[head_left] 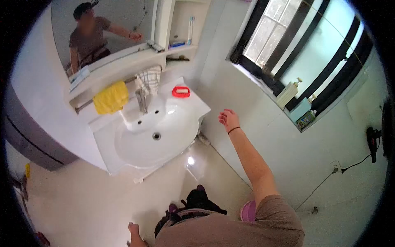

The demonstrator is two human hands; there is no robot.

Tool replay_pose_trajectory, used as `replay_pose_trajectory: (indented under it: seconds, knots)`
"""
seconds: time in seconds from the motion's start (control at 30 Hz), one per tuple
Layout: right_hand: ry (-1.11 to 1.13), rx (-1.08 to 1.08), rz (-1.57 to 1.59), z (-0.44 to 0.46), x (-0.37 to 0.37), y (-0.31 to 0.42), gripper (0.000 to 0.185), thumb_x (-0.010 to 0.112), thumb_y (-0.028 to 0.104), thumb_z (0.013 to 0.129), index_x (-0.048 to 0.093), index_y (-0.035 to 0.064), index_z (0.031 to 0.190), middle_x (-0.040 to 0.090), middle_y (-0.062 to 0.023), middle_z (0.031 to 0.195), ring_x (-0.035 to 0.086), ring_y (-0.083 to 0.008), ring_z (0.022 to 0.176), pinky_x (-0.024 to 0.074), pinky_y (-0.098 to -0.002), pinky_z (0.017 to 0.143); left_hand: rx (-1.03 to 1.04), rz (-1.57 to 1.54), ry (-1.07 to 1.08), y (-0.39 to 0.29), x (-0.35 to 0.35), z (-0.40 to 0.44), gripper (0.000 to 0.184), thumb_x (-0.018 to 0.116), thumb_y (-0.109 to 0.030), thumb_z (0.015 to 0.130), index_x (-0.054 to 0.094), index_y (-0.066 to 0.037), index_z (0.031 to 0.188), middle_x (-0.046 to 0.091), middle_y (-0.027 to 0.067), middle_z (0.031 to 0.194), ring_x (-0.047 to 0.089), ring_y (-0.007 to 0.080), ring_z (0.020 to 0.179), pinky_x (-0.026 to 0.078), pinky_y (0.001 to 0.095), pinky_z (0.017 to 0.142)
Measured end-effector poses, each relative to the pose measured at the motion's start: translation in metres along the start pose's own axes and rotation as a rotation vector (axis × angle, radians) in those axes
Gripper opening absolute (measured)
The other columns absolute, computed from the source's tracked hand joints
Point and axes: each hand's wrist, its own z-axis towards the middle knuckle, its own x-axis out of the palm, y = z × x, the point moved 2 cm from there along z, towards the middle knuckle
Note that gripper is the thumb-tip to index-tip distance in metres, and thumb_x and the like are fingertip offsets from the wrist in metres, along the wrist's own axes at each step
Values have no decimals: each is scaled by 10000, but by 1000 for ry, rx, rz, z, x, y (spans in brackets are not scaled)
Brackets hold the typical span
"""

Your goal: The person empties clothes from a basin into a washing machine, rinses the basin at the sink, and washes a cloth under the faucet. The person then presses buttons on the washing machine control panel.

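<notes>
My right hand [228, 119] is stretched forward in the air, to the right of the white washbasin [177, 136] and in front of the wall. Its fingers are loosely bent, with nothing seen in them, and a dark band circles the wrist. Low beside my body hangs my left hand [133, 228], small in view, its fingers not clear. On the basin's back right corner a red soap dish [181, 92] holds a pale bar of soap. A metal faucet [141, 101] stands at the basin's back. A yellow cloth [111, 98] and a checked cloth [149, 80] hang on the rail behind it.
Above the basin are a mirror [119, 29] and a shelf [181, 48] with a toothbrush. Pump bottles [290, 92] stand on the window sill at right. A black hair dryer [372, 144] hangs on the right wall, its cord plugged into a socket. A purple object [248, 211] is beside me.
</notes>
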Motion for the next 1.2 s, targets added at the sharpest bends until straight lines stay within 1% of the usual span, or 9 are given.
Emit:
replay_pose_trajectory:
  seconds: [0.07, 0.43, 0.5, 0.57, 0.67, 0.73, 0.83, 0.87, 1.2]
  knots:
    - [8, -131, -62, 18, 29, 40, 252, 485, 78, 771, 428, 39, 1012, 546, -93, 771, 545, -181, 590, 461, -295, 495, -468, -488, -87, -55, -84, -28, 244, 478, -76, 644, 566, 57, 828, 579, 240, 843, 567, 361, 794, 457, 389, 730]
    - [125, -853, -21, 172, 148, 276, 452, 522, -26, 701, 324, 55, 1098, 368, -88, 1036, 516, -203, 754, 455, -307, 490, -540, -615, -305, -110, -50, 59, 249, 501, -81, 684, 551, 37, 897, 583, 208, 884, 565, 332, 840, 449, 389, 743]
    - [94, -1045, -162, 220, 160, 326, 343, 427, 291, 818, 312, 101, 1080, 360, -119, 1099, 486, -337, 822, 435, -488, 647, -516, -499, -138, -120, -40, 60, 333, 454, -130, 724, 506, 49, 999, 524, 230, 1009, 481, 345, 966, 363, 400, 836]
    - [369, -764, 252, 300, 157, 399, 542, 575, -48, 700, 219, 75, 1089, 430, -172, 968, 546, -284, 758, 511, -396, 651, -238, -83, 142, -132, -43, 50, 409, 340, -269, 858, 471, 21, 1115, 451, 205, 1169, 344, 295, 1164, 191, 396, 997]
    - [394, -762, -50, 260, 198, 444, 872, 292, 565, 712, 183, -130, 1226, 174, -241, 1331, 180, -325, 1239, 129, -427, 1025, -506, -367, -119, -150, -63, 38, 369, 371, -201, 821, 476, 16, 1100, 477, 182, 1125, 403, 264, 1079, 270, 359, 921]
    - [277, -915, -391, 304, 207, 487, 677, 369, 462, 759, 282, -35, 1210, 315, -168, 1248, 306, -269, 1146, 227, -372, 967, -719, -929, -402, -166, -70, 32, 349, 393, -156, 797, 480, 13, 1090, 495, 167, 1095, 443, 244, 1022, 324, 334, 871]
    - [-590, -1463, -1964, 384, 203, 541, 413, 485, 307, 829, 432, 107, 1186, 528, -60, 1123, 496, -187, 1008, 373, -290, 880, -863, -1629, -694, -212, -111, 19, 335, 424, -89, 761, 486, 7, 1076, 521, 144, 1050, 502, 213, 938, 404, 297, 795]
    - [-518, -1335, -1729, 370, 209, 527, 367, 466, 328, 837, 453, 174, 1169, 514, -74, 1142, 484, -209, 1040, 367, -311, 888, -652, -769, -633, -174, -60, 36, 327, 430, -81, 759, 493, 16, 1065, 528, 115, 1003, 490, 178, 923, 401, 288, 784]
    - [51, -2012, -970, 234, 242, 383, 145, 514, 49, 732, 538, 2, 868, 583, -147, 874, 569, -258, 773, 465, -300, 685, -424, -1190, -1032, -364, -360, 101, 267, 468, -34, 771, 535, -63, 1028, 553, 81, 969, 532, 171, 846, 435, 287, 733]
